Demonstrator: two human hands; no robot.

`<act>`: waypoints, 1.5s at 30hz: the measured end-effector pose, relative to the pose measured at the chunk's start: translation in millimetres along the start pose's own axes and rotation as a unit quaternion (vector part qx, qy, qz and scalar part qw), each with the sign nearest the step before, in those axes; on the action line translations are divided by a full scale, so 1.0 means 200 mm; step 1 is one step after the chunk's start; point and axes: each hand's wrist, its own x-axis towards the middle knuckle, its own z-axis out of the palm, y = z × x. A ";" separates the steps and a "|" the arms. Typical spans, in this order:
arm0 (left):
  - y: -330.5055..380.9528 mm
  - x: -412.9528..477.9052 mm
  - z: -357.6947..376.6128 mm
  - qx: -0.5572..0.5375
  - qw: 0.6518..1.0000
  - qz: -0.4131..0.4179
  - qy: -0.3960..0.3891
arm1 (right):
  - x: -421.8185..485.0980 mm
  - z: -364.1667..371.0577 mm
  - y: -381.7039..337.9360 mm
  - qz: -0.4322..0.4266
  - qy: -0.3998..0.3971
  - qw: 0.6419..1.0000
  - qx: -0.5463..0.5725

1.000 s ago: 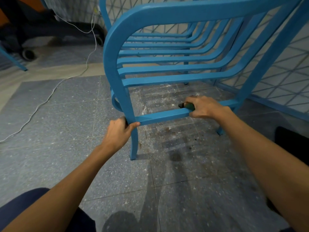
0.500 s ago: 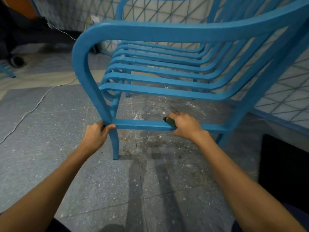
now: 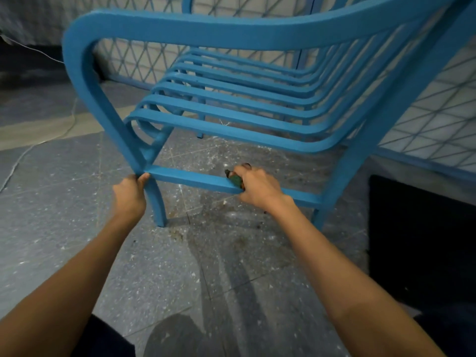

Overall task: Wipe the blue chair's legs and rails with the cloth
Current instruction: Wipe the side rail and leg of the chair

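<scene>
The cloth [image 3: 235,179], dark green and bunched small, sits pressed on the top of the lower side rail [image 3: 190,178] of the blue chair [image 3: 231,29], roughly mid-span between the front leg [image 3: 157,202] and the rear leg [image 3: 334,181]. Only a sliver of cloth shows; the rest is buried under the right hand [image 3: 258,188], whose fingers curl over the rail and clamp the cloth against it. The left hand [image 3: 130,195] is closed around the front leg at the joint where the rail meets it, thumb on the rail end, apparently bracing the frame. Risk 1: the wad is so small that bare fingers, not fabric, may ride the rail, leaving the underside and inner face unwiped. Risk 2: a stroke toward the front leg runs the right hand into the left; the joint under the left grip would go uncleaned unless that hand shifts. Risk 3: a hard push along the rail could slide or tip the chair on the tiled floor [image 3: 64,215] if the left grip loosens. Risk 4: grit and brown debris [image 3: 177,234] lie on the floor by the foot of the front leg; dropping the cloth there, or wiping the foot first, would foul it and smear dirt back on the paint. A white cable [image 3: 33,148] lies well apart, to the left, and a black mat [image 3: 417,240] lies to the right near the rear leg.
</scene>
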 end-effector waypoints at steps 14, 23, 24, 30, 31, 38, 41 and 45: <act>0.77 -0.51 0.41 -0.031 0.925 0.373 -0.066 | -0.61 0.20 0.23 0.085 0.215 0.948 0.217; 0.87 -0.51 0.63 0.146 0.873 0.387 -0.259 | -0.66 0.03 0.41 0.143 0.450 0.873 0.119; 0.86 -0.51 0.64 0.141 0.874 0.391 -0.254 | -0.62 0.08 0.44 0.144 0.427 0.889 0.086; 0.85 -0.50 0.64 0.135 0.861 0.423 -0.250 | -0.64 0.33 0.53 0.163 0.303 0.930 0.127; 0.85 -0.50 0.63 0.132 0.861 0.424 -0.248 | -0.64 0.33 0.53 0.159 0.310 0.924 0.159; 0.86 -0.47 0.65 0.178 0.839 0.430 -0.282 | -0.67 0.25 0.47 0.355 0.540 0.605 0.464; 0.86 -0.45 0.65 0.187 0.827 0.435 -0.303 | -0.59 0.05 0.52 0.299 0.563 0.541 0.548; 0.85 -0.46 0.66 0.200 0.819 0.444 -0.304 | -0.46 -0.03 0.43 0.218 0.554 0.579 0.557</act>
